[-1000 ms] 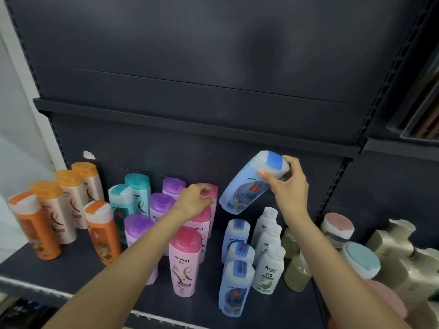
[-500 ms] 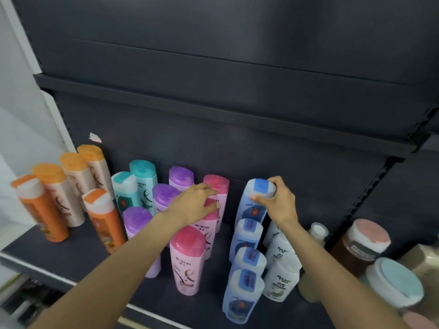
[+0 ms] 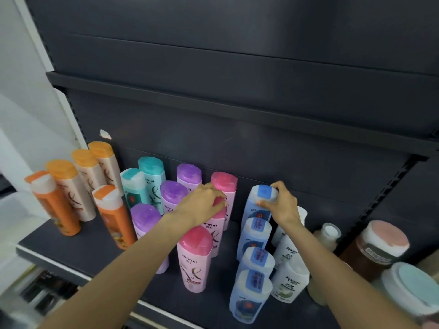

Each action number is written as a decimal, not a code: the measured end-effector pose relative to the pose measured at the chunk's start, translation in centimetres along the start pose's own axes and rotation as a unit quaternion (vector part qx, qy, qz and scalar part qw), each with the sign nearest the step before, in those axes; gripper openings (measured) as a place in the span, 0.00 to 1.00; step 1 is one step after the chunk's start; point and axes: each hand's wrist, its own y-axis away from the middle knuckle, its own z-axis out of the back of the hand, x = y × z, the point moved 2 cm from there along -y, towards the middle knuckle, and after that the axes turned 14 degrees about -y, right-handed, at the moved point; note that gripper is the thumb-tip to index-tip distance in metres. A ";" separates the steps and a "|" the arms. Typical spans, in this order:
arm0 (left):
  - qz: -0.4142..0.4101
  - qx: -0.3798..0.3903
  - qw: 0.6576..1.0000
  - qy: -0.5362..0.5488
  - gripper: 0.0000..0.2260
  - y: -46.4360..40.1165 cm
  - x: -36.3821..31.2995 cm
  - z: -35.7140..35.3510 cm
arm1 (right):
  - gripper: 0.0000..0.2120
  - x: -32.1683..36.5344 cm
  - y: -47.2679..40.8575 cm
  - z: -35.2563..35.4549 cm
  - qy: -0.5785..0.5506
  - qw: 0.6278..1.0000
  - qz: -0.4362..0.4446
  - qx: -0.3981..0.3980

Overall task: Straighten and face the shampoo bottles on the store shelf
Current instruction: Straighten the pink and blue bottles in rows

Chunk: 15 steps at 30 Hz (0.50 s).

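Shelf [image 3: 78, 245] dark grey, white wall [image 3: 28, 96] left.

Orange [image 3: 62, 169], teal [image 3: 150, 165], purple [image 3: 174, 191] and pink caps [image 3: 224, 182]; pale-blue bottles [image 3: 253, 238], their blurred labels perhaps red-marked.

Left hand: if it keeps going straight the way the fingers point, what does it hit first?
The left hand lies over a pink-capped bottle's cap, fingers pointing right and slightly back. First in line is probably the rear pink bottle, just past the fingertips; depth is unclear, so it might pass in front.
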 end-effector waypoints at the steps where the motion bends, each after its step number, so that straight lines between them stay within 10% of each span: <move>1: 0.002 -0.001 1.000 0.000 0.15 0.0 0.0 0.0 | 0.21 0.1 -0.1 0.0 0.010 1.000 -0.003 0.006; 9: -0.042 -0.054 0.997 0.023 0.18 1.1 -2.8 0.9 | 0.33 1.2 1.0 2.2 0.076 0.994 -0.005 0.074; 15: -0.115 -0.103 0.982 0.107 0.16 3.7 -6.5 1.0 | 0.22 0.6 6.8 5.6 0.063 0.996 0.056 0.021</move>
